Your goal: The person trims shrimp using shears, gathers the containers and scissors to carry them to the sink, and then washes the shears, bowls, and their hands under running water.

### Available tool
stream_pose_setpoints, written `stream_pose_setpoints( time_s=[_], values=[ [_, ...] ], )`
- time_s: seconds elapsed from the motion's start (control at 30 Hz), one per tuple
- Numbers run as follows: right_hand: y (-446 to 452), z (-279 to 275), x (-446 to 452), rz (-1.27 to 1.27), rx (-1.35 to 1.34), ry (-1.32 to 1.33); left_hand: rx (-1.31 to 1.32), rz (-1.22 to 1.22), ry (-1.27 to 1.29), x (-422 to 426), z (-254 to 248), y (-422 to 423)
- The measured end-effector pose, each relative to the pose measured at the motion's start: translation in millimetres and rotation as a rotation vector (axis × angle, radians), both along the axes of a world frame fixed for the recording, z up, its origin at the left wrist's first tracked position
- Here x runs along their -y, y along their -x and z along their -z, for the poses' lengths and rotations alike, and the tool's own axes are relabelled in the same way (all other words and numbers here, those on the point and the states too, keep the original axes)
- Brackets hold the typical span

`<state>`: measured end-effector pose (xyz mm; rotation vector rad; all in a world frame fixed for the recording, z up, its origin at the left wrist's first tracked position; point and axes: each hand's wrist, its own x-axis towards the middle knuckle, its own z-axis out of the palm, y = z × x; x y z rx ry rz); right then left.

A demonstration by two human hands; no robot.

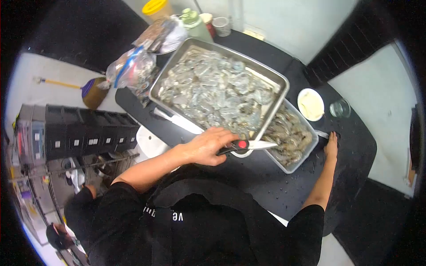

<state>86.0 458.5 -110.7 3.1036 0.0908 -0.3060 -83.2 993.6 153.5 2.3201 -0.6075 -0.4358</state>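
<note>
My left hand (211,146) is wrapped round the black handles of a pair of scissors (262,145) with a red pivot. The blades point right, above the near part of a plastic tub (289,170) of unpeeled shrimp (288,135). Behind it, a large metal tray (284,84) holds many pale, wet shrimp (208,84) and overlaps the tub's far left edge. To the tub's right, my right hand (332,145) is low over the black table, beside a small shiny object (322,134); its fingers are too small to make out.
A knife (184,124) lies left of the tray. A white bowl (310,105) and a clear glass (340,108) stand at the right. Plastic bags (128,68), a green bottle (195,25) and a clear cup (221,27) are at the back. Another person (60,236) is at the lower left.
</note>
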Motion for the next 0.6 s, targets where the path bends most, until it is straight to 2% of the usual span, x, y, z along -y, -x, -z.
stream_pose_setpoints(
  time_s=[0.07, 0.13, 0.23, 0.37, 0.4, 0.43, 0.47, 0.5, 0.57, 0.6],
  values=[
    [2, -8, -12, 0.02, 0.021, 0.019, 0.08, -0.081, 0.047, -37, 5, 16],
    [3, -20, -21, 0.156, -0.117, 0.126, 0.211, -0.32, 0.034, -69, 6, 34],
    [26, -40, -42, 0.225, -0.206, 0.213, 0.293, -0.548, -0.069, -116, 20, 71],
    [85, -35, -62, 0.327, -0.154, 0.23, 0.321, -0.792, -0.05, -166, 42, 125],
    [101, -36, -67, 0.314, -0.149, 0.094, 0.326, -0.837, -0.054, -178, 50, 140],
    [115, -6, -50, 0.299, -0.099, 0.031, 0.334, -0.886, -0.062, -190, 57, 155],
    [133, -4, -57, 0.298, -0.072, 0.008, 0.344, -0.919, -0.065, -202, 61, 172],
    [150, 27, -40, 0.278, -0.014, 0.028, 0.305, -0.937, -0.082, -213, 66, 189],
    [182, 18, -65, 0.45, -0.116, -0.029, 0.234, -0.977, -0.117, -236, 76, 226],
    [204, 13, -73, 0.441, -0.133, -0.231, 0.245, -1.0, -0.107, -247, 80, 245]
  ],
)
